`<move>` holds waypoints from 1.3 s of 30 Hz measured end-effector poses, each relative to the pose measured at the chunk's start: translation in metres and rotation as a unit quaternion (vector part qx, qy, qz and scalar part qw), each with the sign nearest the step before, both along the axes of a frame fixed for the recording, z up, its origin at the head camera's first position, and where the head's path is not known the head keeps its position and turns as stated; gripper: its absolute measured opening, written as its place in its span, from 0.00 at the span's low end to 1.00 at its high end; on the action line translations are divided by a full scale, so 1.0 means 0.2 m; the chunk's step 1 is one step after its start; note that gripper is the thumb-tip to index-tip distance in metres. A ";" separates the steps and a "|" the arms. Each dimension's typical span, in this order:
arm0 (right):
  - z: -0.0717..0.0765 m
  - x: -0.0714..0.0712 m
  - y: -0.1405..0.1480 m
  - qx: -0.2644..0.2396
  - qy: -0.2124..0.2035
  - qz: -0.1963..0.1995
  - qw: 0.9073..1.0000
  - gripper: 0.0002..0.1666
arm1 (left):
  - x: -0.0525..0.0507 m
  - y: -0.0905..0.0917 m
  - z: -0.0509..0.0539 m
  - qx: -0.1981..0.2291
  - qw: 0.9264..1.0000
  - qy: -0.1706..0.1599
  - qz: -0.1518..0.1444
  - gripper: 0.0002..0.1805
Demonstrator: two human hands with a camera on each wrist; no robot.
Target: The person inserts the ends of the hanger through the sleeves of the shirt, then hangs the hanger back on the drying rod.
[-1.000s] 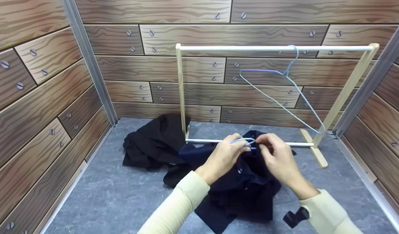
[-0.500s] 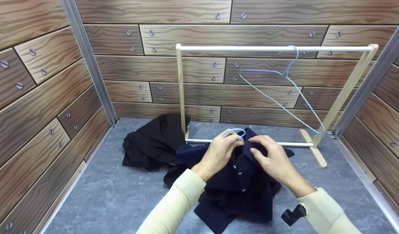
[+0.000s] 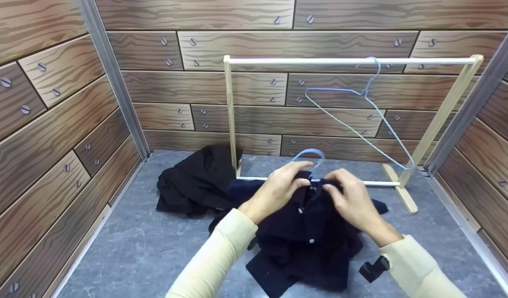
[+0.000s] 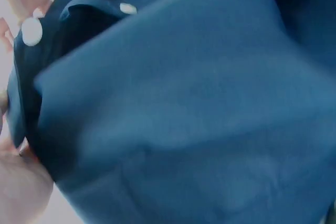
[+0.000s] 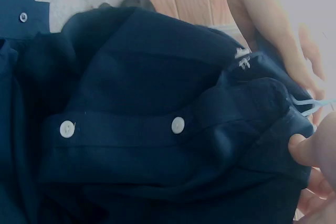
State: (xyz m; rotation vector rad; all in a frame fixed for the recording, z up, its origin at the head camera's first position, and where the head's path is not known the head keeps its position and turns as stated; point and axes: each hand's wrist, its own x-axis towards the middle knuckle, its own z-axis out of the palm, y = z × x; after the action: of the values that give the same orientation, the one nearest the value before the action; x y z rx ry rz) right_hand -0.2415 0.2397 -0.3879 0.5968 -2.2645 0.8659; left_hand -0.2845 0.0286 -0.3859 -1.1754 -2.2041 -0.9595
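A navy button-up shirt (image 3: 295, 236) lies bunched on the grey surface, its collar raised between the two hands. My left hand (image 3: 274, 188) pinches the left side of the collar between thumb and fingers. On the collar's other side, my right hand (image 3: 353, 203) pinches the cloth, its thumb (image 5: 312, 148) on top in the right wrist view. A light blue hanger (image 3: 309, 151) shows its hook above the neck opening; the rest is hidden inside the shirt. White buttons (image 5: 178, 125) run down the front placket. Shirt cloth (image 4: 178, 103) fills most of the left wrist view.
Behind the hands stands a wooden clothes rack (image 3: 303, 61) with a white top bar and a lower bar. A second blue wire hanger (image 3: 386, 124) hangs from it at the right. A black garment (image 3: 196, 182) lies crumpled at the left. Plank-patterned walls (image 3: 167, 87) enclose the surface.
The left hand has let go of the hanger hook and now holds the collar. The hook stands free above it. The right hand has closed on the collar's other side.
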 end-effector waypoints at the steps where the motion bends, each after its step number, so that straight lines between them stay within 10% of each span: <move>1: 0.01 0.00 0.01 -0.008 0.004 -0.006 1.000 0.08 | 0.00 -0.02 0.01 -0.007 1.000 -0.006 -0.002 0.23; 10: 0.05 -0.01 0.10 -0.058 0.003 -0.030 0.998 0.08 | -0.05 -0.15 0.06 -0.064 0.994 0.006 0.085 0.15; 18: 0.06 -0.04 0.16 -0.044 0.009 -0.034 0.998 0.08 | -0.09 -0.18 0.06 -0.008 0.991 0.063 0.121 0.05; 28: 0.07 -0.07 0.27 0.005 -0.040 -0.045 0.998 0.07 | -0.17 -0.29 0.08 0.054 0.986 0.046 0.153 0.04; 39: 0.07 -0.11 0.26 0.008 -0.027 -0.065 0.997 0.05 | -0.21 -0.31 0.12 0.002 0.982 0.040 0.187 0.07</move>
State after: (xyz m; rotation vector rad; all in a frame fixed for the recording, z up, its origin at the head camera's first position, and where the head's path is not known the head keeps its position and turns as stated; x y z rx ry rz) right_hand -0.2628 0.2918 -0.3731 0.4311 -2.3326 0.8099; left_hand -0.3270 -0.0343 -0.3621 -0.7422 -2.2460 -0.7442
